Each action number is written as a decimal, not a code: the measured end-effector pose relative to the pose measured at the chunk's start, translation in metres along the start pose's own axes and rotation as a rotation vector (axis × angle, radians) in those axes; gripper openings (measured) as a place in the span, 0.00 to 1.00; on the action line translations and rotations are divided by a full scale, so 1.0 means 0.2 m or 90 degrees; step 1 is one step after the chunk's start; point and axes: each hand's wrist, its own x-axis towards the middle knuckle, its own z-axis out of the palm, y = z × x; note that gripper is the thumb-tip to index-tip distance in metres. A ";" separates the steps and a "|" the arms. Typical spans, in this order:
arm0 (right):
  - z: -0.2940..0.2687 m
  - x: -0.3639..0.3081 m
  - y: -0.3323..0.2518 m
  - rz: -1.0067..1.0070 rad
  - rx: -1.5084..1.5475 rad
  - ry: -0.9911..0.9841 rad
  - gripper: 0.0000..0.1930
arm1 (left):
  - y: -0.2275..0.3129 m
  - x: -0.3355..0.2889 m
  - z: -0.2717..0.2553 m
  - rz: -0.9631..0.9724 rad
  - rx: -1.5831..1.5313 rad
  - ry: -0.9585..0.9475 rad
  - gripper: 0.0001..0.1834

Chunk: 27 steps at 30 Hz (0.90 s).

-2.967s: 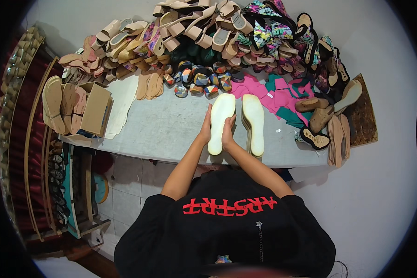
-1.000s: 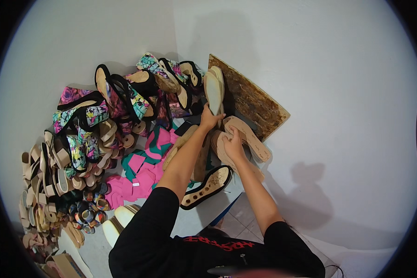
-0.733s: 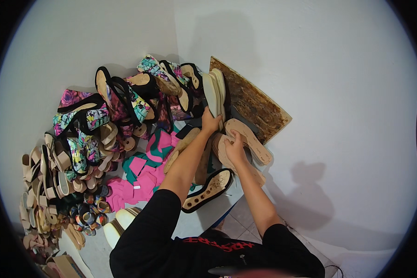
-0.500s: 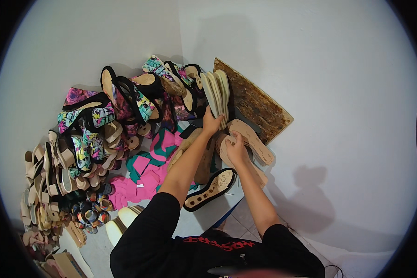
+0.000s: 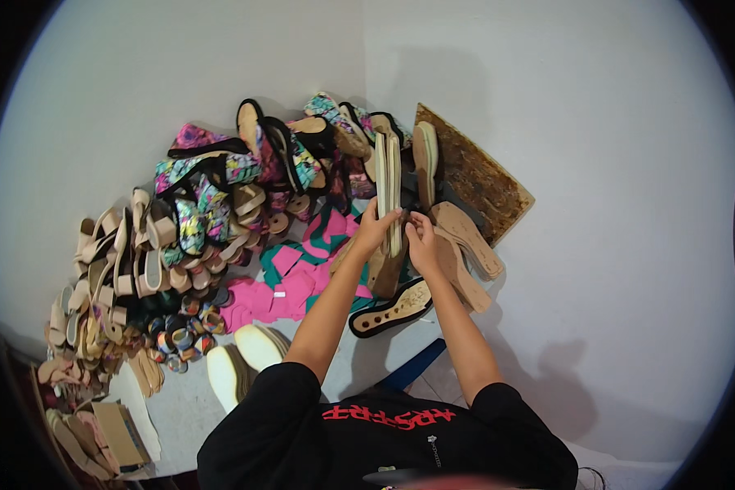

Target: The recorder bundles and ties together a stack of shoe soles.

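Note:
My left hand [image 5: 372, 232] is closed round the lower part of a stack of cream shoe soles [image 5: 389, 180], which stands on edge, tilted upright. Close to the stack's right side is my right hand [image 5: 422, 245], with thumb and fingers bent and slightly apart and nothing visible between them. Beside that hand lie light brown shoe soles [image 5: 471, 241], one with dark marks on it. A single cream-edged sole [image 5: 425, 151] leans behind the hands. Below them rests a black-edged sole [image 5: 392, 310] with a row of round holes.
Floral wedge sandals [image 5: 278, 155] are heaped at the back, beige heeled sandals [image 5: 122, 253] to the left. Pink fabric pieces [image 5: 302, 286] lie in the middle. A worn brown board [image 5: 478, 180] leans on the wall. More cream soles [image 5: 229, 376] and a cardboard box [image 5: 122, 433] sit nearer.
My right hand has come off the light brown soles and moved up beside the cream stack. My left hand has turned the stack edge-on; one sole now stands apart behind it. The view has shifted.

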 end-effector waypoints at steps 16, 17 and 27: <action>0.42 -0.42 -0.20 0.015 0.179 -0.333 0.15 | 0.17 -0.75 -0.33 -0.030 -0.002 0.179 0.22; 0.46 -0.46 -0.22 0.020 0.201 -0.335 0.15 | 0.18 -0.80 -0.37 -0.038 -0.009 0.192 0.22; 0.65 -0.75 -0.27 0.094 0.324 -0.383 0.14 | 0.28 -1.16 -0.59 -0.118 -0.181 0.286 0.26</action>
